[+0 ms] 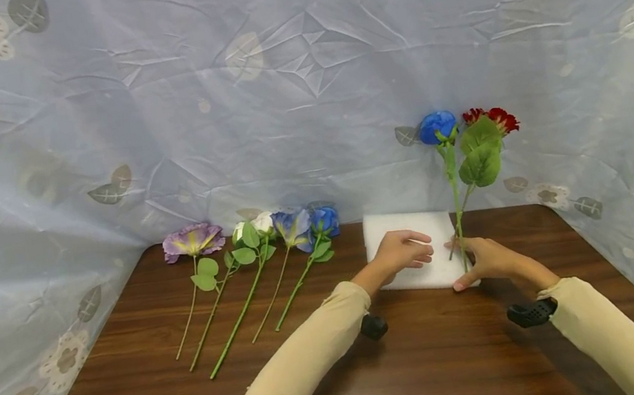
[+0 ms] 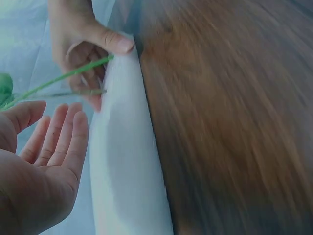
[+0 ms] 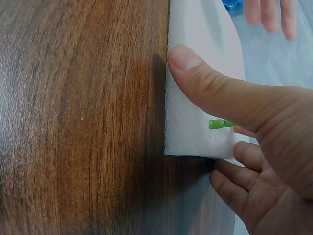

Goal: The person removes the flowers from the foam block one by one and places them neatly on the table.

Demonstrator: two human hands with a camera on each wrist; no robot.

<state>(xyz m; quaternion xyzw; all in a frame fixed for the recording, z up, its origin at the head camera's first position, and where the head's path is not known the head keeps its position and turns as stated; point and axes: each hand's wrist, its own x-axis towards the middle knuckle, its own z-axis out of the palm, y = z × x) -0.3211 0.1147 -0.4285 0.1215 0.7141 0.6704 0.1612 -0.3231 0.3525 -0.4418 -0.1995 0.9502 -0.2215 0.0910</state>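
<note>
A white foam pad (image 1: 419, 284) lies near the back of the table. Over its right part, a blue flower (image 1: 437, 127) and a red flower (image 1: 503, 120) stand upright side by side, leaves in front of the red one. Their green stems (image 2: 73, 73) come down to the foam, and one cut stem end (image 3: 215, 124) shows close against it. My right hand (image 1: 487, 258) grips the pad's right end, thumb at the front edge and fingers round the side. Above the pad's left part, my left hand (image 1: 404, 253) hovers with loose, extended fingers, holding nothing.
Several artificial flowers lie in a row on the left of the wooden table (image 1: 347, 374): a purple flower (image 1: 193, 240), white flowers (image 1: 262, 223), a pale blue flower (image 1: 293, 228) and a blue flower (image 1: 324, 221). A patterned cloth (image 1: 278, 113) hangs behind and at both sides.
</note>
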